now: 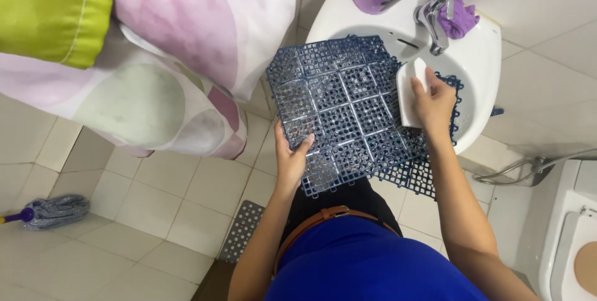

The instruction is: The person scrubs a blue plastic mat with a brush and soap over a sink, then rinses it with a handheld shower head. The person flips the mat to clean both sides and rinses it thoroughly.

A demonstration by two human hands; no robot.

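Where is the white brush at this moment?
In the head view, the white brush is right of centre, under the right hand, pressed against the blue grid mat over the white sink, just below the tap.

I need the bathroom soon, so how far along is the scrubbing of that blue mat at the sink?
Done: nothing shows as finished; no suds or rinsed patch can be made out. In hand: the left hand grips the blue plastic grid mat over the white basin, and the right hand presses a white block-shaped scrubber on it. Left: a grey perforated mat lies on the floor, untouched.
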